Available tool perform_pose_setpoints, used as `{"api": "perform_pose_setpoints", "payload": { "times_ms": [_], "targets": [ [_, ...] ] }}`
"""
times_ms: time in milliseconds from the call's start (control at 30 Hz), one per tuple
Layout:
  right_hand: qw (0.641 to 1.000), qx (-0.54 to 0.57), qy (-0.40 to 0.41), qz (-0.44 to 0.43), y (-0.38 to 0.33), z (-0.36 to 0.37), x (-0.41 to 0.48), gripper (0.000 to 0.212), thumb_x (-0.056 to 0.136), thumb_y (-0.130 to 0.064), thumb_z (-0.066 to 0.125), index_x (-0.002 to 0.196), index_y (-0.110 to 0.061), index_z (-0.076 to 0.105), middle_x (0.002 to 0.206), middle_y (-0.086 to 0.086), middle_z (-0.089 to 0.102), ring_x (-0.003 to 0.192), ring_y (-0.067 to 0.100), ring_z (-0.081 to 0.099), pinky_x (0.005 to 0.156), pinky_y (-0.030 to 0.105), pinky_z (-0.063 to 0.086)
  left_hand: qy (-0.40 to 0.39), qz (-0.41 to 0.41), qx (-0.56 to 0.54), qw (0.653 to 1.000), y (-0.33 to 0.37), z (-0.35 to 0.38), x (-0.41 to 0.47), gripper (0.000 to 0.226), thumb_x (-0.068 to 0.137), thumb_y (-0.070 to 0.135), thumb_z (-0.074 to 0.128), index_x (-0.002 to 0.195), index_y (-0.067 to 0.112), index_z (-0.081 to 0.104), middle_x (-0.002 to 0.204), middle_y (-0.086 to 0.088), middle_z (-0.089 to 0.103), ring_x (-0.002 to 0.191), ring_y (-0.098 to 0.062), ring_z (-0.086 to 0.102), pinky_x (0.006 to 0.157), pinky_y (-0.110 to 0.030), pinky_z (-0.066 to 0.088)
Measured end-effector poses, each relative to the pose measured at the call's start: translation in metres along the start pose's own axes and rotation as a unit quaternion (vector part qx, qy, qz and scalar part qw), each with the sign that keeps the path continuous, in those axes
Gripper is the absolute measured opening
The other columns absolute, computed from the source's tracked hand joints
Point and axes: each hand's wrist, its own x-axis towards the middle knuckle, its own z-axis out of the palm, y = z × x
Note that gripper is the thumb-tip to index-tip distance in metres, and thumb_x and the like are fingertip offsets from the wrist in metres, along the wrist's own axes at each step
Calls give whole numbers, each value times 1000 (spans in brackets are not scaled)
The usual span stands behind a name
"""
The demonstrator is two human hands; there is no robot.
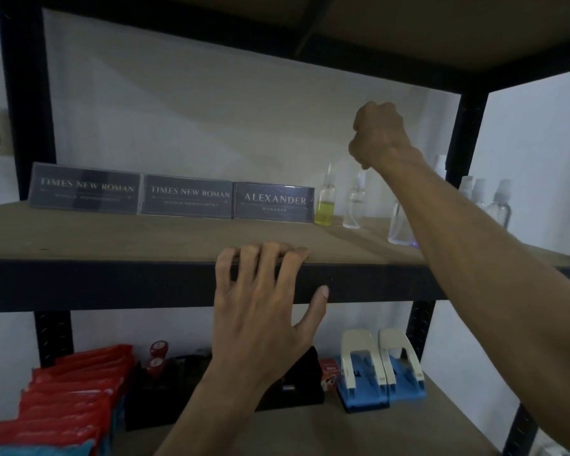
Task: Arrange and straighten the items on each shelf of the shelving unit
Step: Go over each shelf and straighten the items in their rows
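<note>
On the middle shelf point(112, 235), three dark name plates point(186, 196) stand in a row at the back left. To their right are a spray bottle with yellow liquid point(324, 205) and a clear spray bottle point(352, 210). My right hand point(380, 136) is curled shut above the clear bottle, fingertips pinching its nozzle top. Behind my right forearm a larger clear bottle point(396, 225) is partly hidden. My left hand point(264, 307) grips the shelf's front edge, fingers over the board and thumb on the black beam.
More clear bottles point(500, 202) stand at the shelf's far right, beside the black upright post point(464, 133). The lower shelf holds red packets point(69, 390), black boxes point(165, 393), red stamps point(158, 353) and two blue-and-white hole punches point(380, 370). Another board hangs overhead.
</note>
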Motion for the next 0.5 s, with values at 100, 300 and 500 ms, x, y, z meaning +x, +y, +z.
{"api": "perform_pose_setpoints", "payload": {
  "times_ms": [100, 300, 500],
  "targets": [
    [995, -55, -76, 18, -2, -9, -7, 24, 91, 1, 66, 114, 2, 59, 107, 20, 63, 88, 30, 71, 71, 33, 59, 4, 1, -2, 1000, 0, 1, -1, 49, 91, 59, 52, 120, 21, 59, 114, -5, 58, 109, -26, 48, 102, -45, 30],
    [985, -49, -157, 55, 1, 9, -18, 19, 93, 3, 62, 112, 2, 57, 107, 18, 62, 72, 28, 74, 49, 30, 53, -7, 0, 4, 1000, 0, 0, 0, 50, 91, 61, 51, 120, 21, 60, 114, -4, 60, 108, -26, 50, 102, -45, 31],
    [993, 40, -86, 65, 16, 30, -11, 25, 89, -4, 60, 114, -1, 62, 116, 22, 64, 92, 32, 59, 74, 37, 48, -3, -1, 1, 1000, 0, 1, -1, 51, 91, 61, 52, 121, 21, 58, 114, -4, 59, 109, -26, 51, 102, -46, 31]
  ]
}}
